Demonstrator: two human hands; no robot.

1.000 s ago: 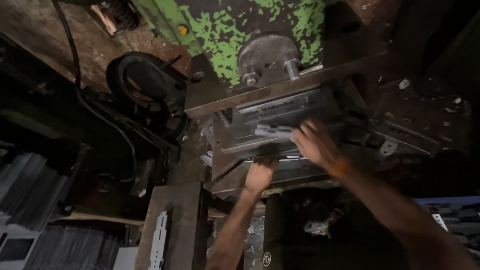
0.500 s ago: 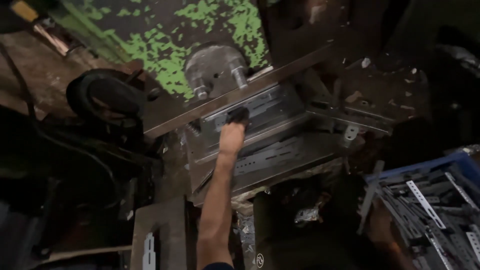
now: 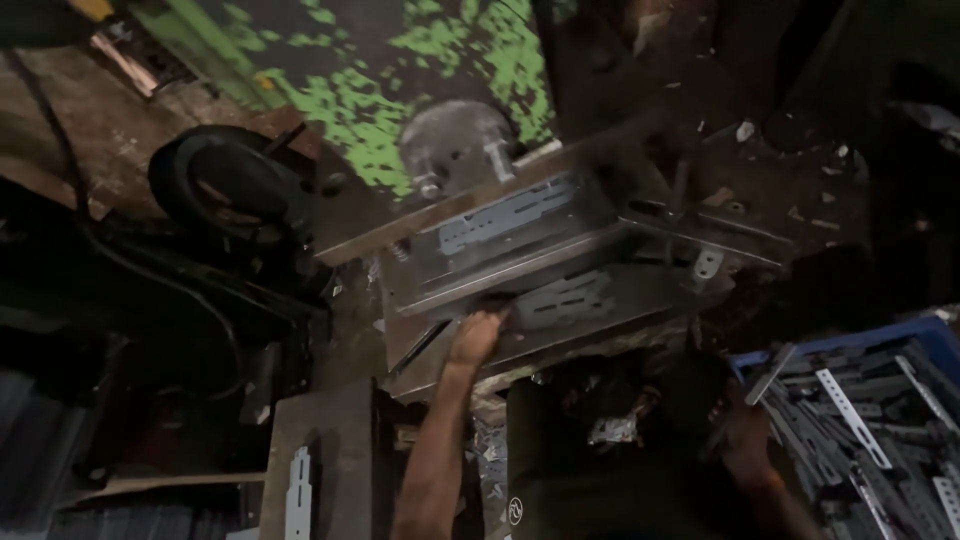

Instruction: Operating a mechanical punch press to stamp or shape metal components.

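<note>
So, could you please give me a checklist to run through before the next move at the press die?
1. Left hand out of the die: not ok, its fingers rest on the lower die plate beside the slotted strip.
2. Slotted strip lying flat in the die: cannot tell, the picture is blurred.
3. Right hand away from the die: ok, it is low by the blue crate.
4. Right hand's grip on a metal strip: ok, a strip seems to stick up from it.
5. Stock on hand: ok, the blue crate holds many slotted strips.
</note>
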